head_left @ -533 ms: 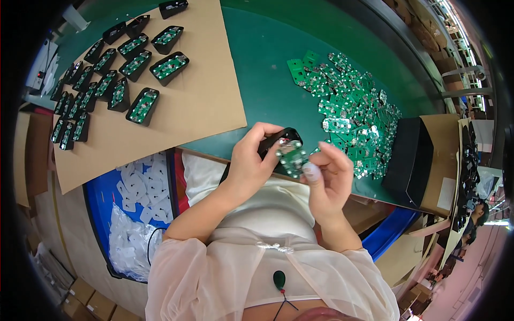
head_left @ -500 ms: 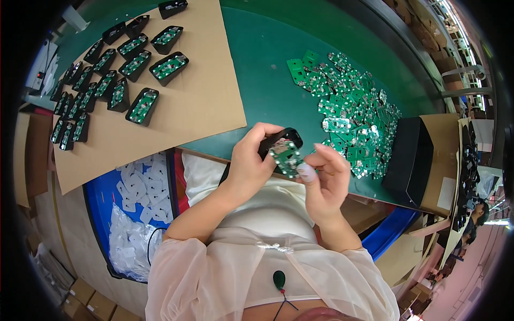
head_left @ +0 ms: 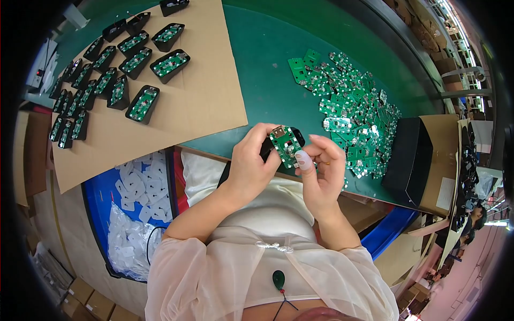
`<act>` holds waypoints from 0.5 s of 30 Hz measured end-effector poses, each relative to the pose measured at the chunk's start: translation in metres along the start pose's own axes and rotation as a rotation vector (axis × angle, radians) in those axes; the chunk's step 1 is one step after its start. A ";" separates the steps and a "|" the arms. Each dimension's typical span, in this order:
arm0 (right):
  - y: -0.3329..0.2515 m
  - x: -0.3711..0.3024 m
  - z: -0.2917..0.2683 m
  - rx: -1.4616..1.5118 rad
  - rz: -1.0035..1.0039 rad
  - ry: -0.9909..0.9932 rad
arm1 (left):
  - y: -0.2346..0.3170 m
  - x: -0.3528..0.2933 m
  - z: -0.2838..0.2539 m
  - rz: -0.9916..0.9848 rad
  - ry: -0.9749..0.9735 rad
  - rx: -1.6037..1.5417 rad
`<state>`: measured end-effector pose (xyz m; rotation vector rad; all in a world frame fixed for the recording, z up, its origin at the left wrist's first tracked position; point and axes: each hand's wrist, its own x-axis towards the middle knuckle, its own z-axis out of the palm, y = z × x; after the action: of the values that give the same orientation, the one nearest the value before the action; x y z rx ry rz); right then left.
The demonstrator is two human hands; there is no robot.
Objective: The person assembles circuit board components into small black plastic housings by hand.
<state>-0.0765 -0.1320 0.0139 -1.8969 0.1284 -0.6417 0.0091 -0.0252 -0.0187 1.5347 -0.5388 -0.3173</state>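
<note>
My left hand (head_left: 252,160) is wrapped round a black plastic housing (head_left: 298,137), held up in front of my waist. A green circuit board (head_left: 285,144) lies over the housing's opening and covers most of it; a metal connector shows at its upper end. My right hand (head_left: 326,166) pinches the board's lower right edge between thumb and fingers. The thumb wears a pale cover. Whether the board is seated in the housing I cannot tell.
Several black housings with boards in them (head_left: 143,104) stand on a cardboard sheet (head_left: 209,96) at the left. A heap of loose circuit boards (head_left: 356,107) covers the bench's right side, beside a black box (head_left: 409,160). Lower left, a blue bin (head_left: 101,214) holds white plastic parts (head_left: 144,187).
The circuit board has turned to lie face up over the housing, its connector end now upward. My right hand has shifted slightly left and its fingers have closed in on the board.
</note>
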 end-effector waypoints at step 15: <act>0.000 -0.015 -0.010 -0.009 0.124 0.009 | 0.015 -0.006 -0.013 -0.483 -0.288 -0.508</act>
<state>-0.0946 -0.1350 0.0108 -1.8789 0.2526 -0.5663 0.0085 -0.0108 -0.0040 1.1075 -0.2674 -0.9815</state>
